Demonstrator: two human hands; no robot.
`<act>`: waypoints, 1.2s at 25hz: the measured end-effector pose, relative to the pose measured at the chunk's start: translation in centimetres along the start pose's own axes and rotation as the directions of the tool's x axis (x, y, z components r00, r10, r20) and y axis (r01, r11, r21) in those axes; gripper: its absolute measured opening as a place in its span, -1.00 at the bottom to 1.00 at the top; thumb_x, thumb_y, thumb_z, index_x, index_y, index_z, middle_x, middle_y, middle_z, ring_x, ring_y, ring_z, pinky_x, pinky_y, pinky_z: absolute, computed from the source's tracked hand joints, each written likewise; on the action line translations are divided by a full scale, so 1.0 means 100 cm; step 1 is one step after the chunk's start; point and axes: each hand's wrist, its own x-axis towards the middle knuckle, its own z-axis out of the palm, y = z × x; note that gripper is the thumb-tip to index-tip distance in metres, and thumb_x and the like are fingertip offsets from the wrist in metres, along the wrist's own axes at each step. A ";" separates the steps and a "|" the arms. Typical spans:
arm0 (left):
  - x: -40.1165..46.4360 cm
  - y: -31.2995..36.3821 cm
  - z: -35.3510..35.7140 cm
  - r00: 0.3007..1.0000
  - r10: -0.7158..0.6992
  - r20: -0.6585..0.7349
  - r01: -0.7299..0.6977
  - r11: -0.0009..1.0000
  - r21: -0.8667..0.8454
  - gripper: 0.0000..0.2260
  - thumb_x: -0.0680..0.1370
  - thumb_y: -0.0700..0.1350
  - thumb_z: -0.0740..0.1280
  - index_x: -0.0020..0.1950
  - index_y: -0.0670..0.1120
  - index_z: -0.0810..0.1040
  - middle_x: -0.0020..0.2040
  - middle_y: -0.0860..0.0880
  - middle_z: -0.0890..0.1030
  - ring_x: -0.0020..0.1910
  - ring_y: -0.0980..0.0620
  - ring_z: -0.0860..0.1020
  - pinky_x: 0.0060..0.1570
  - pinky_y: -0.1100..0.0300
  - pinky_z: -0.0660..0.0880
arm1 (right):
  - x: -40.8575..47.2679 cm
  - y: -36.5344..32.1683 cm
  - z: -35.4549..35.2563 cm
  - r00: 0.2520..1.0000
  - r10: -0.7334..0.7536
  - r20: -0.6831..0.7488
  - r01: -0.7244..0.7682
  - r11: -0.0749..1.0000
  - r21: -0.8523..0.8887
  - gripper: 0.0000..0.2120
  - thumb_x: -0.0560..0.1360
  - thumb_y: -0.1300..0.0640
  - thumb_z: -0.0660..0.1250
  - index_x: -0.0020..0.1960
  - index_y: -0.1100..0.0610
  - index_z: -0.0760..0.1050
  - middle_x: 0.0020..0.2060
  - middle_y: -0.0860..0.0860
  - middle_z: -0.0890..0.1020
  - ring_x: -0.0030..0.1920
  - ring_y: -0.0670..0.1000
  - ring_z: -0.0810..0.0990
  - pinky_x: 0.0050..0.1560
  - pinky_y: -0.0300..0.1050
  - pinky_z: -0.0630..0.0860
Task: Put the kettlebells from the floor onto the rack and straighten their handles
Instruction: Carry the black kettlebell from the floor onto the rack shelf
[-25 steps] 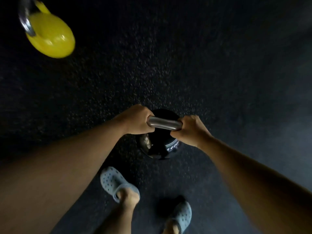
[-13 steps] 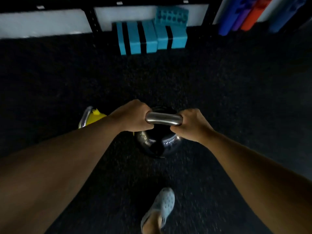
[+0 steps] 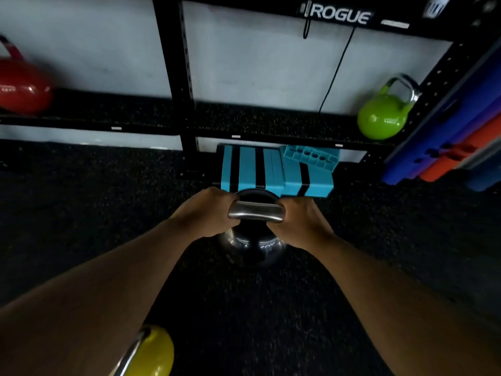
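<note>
A black kettlebell [image 3: 253,246] with a steel handle hangs above the dark floor in front of the rack. My left hand [image 3: 202,213] grips the left end of its handle and my right hand [image 3: 296,222] grips the right end. A yellow kettlebell [image 3: 153,354] lies on the floor at the bottom left, partly behind my left forearm. On the rack's low shelf [image 3: 260,118] a green kettlebell [image 3: 383,116] stands at the right and a red kettlebell [image 3: 21,86] at the far left.
The black rack has an upright post [image 3: 176,71] just left of centre. Teal blocks [image 3: 273,172] sit on the floor under the shelf, straight ahead. Blue and orange mats [image 3: 461,137] lean at the right.
The view has lifted from the floor to the rack, which is now close ahead. Both hands still carry the black kettlebell. The yellow kettlebell has slid from my upper left to the bottom left.
</note>
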 end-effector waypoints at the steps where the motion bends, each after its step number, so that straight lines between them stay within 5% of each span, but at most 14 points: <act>1: 0.027 -0.011 -0.011 1.000 0.006 -0.013 -0.005 1.000 0.018 -0.95 0.40 -0.06 0.41 -0.16 0.06 0.57 -0.31 0.07 0.61 -0.35 0.12 0.59 -0.38 0.21 0.52 | 0.031 0.003 -0.004 1.000 0.001 -0.008 -0.001 1.000 0.002 -0.91 0.36 0.03 0.36 -0.20 0.05 0.55 -0.42 -0.08 0.59 -0.44 -0.12 0.56 -0.46 -0.20 0.52; 5: 0.122 -0.045 -0.050 0.992 -0.012 -0.128 0.024 0.995 0.096 -0.89 0.42 -0.05 0.38 -0.23 0.10 0.46 -0.38 0.10 0.55 -0.44 0.18 0.52 -0.50 0.29 0.36 | 0.148 0.021 -0.024 0.998 -0.032 -0.057 0.033 0.999 0.026 -0.88 0.40 0.03 0.37 -0.11 0.05 0.58 -0.39 -0.12 0.58 -0.41 -0.13 0.57 -0.45 -0.26 0.47; 9: 0.213 -0.076 -0.068 0.959 -0.048 -0.279 0.093 0.984 0.149 -0.89 0.38 -0.02 0.40 -0.15 0.05 0.52 -0.32 -0.02 0.62 -0.36 -0.11 0.61 -0.38 0.19 0.43 | 0.256 0.046 -0.044 0.988 -0.121 -0.099 0.128 0.990 0.066 -0.85 0.38 0.04 0.39 -0.04 -0.02 0.56 -0.39 -0.20 0.56 -0.33 -0.16 0.62 -0.37 -0.36 0.43; 13: 0.291 -0.102 -0.088 0.955 -0.148 -0.259 0.188 0.972 0.139 -0.80 0.40 0.04 0.43 -0.04 0.09 0.49 -0.21 0.01 0.64 -0.24 -0.08 0.63 -0.29 0.18 0.37 | 0.351 0.070 -0.049 0.989 -0.108 -0.100 0.112 0.993 0.031 -0.79 0.40 0.04 0.41 0.03 0.01 0.60 -0.18 0.01 0.70 -0.16 0.02 0.66 -0.20 -0.16 0.54; 19: 0.401 -0.157 -0.107 0.946 -0.163 -0.280 0.214 0.963 0.162 -0.75 0.43 0.04 0.39 0.09 0.09 0.50 -0.07 -0.04 0.67 -0.06 -0.13 0.64 -0.18 0.13 0.49 | 0.471 0.093 -0.042 0.987 -0.086 -0.134 0.094 0.994 0.056 -0.72 0.43 0.07 0.42 0.14 0.01 0.57 -0.06 0.04 0.72 -0.07 0.05 0.69 -0.05 -0.07 0.62; 24: 0.465 -0.187 -0.122 0.959 -0.138 -0.249 0.187 0.965 0.186 -0.86 0.43 -0.02 0.36 -0.07 0.01 0.49 -0.14 -0.08 0.62 -0.11 -0.19 0.60 -0.24 0.09 0.44 | 0.542 0.102 -0.040 0.982 -0.060 -0.176 0.061 0.998 -0.001 -0.88 0.44 0.12 0.41 -0.04 0.07 0.51 -0.20 0.02 0.63 -0.22 0.02 0.54 -0.21 -0.16 0.42; 30: 0.511 -0.220 -0.105 0.971 -0.116 -0.210 0.154 0.972 0.179 -0.88 0.45 -0.05 0.37 -0.10 -0.03 0.49 -0.15 -0.11 0.60 -0.14 -0.20 0.58 -0.23 0.07 0.44 | 0.582 0.125 -0.013 0.983 0.008 -0.185 0.001 0.999 0.047 -0.73 0.42 0.26 0.40 -0.20 0.02 0.31 -0.35 -0.08 0.44 -0.32 -0.01 0.42 -0.30 -0.19 0.27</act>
